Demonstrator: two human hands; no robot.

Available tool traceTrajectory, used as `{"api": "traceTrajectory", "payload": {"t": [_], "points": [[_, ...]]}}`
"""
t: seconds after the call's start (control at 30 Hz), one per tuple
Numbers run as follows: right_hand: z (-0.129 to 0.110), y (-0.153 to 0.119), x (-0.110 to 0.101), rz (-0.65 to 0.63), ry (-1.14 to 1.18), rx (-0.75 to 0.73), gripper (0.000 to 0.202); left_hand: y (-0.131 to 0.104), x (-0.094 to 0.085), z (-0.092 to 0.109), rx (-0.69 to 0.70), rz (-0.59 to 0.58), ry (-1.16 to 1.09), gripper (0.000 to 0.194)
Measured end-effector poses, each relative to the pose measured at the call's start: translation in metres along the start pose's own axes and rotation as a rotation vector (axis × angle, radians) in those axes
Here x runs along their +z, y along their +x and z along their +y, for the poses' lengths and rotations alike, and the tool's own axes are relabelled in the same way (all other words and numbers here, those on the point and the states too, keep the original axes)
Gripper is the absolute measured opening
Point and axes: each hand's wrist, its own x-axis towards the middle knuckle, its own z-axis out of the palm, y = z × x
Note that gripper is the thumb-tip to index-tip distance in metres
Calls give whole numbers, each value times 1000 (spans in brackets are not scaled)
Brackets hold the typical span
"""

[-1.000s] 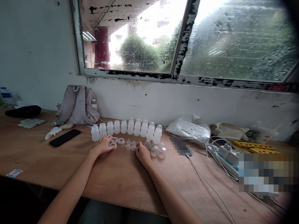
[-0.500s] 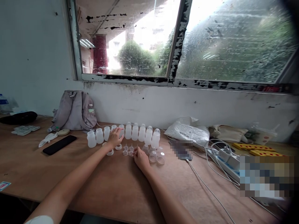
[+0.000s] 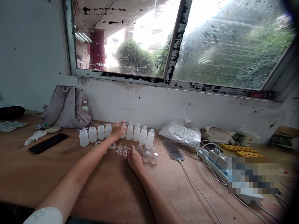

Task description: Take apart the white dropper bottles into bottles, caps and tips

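Observation:
A row of translucent baby bottles stands along the back of the table; the bottles on the left, such as the open baby bottle point(image 3: 92, 134), have no tops. Capped ones, like the baby bottle point(image 3: 136, 133), stand on the right. My left hand point(image 3: 118, 130) closes around the upper part of a bottle mid-row and hides the one behind it. Clear bottle nipples point(image 3: 125, 150) sit in front of the row. My right hand point(image 3: 135, 158) is closed, its fingertips at one nipple. Clear caps point(image 3: 146, 157) lie just right of it. Collar rings point(image 3: 112, 146) are partly covered by my left arm.
A black phone point(image 3: 48, 143) and a grey backpack point(image 3: 66, 107) are on the left. To the right lie a silvery plastic package point(image 3: 181, 132), a blurred-out device with a cable, and a power strip point(image 3: 216, 165) with tangled cords. The wall with its window rises behind.
My left hand has shifted right along the row, from an uncapped bottle to a capped one. My right hand stays by the nipples. The whole view has turned slightly right.

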Motion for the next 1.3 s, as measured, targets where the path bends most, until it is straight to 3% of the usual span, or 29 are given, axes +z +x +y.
{"api": "traceTrajectory", "payload": {"t": [0.17, 0.23, 0.4, 0.5, 0.63, 0.8, 0.97, 1.13, 1.3], "points": [[-6, 0, -4, 98, 32, -8, 35, -33, -36, 11, 78, 246, -256, 33], [-8, 0, -7, 129, 57, -23, 35, -57, -48, 15, 112, 280, -353, 34], [-15, -5, -15, 159, 220, -86, 33, -121, -48, 29, 186, 87, -482, 36], [-19, -9, -20, 178, 377, -156, 30, -139, -35, 40, 67, 89, -656, 45], [-21, -9, -34, 290, 500, -117, 28, -136, -24, 49, -116, -7, -932, 50], [-13, 1, -49, 311, 538, -87, 30, -131, -15, 46, -99, -240, -900, 45], [-5, 12, -46, 160, 876, 63, 33, -135, -13, 44, -125, -251, -813, 42], [-3, 16, -45, 72, 1134, 205, 32, -128, -27, 46, -187, -326, -881, 41], [2, 17, -47, 84, 1220, 213, 31, -121, -42, 44, -320, -724, -1357, 43]]}}
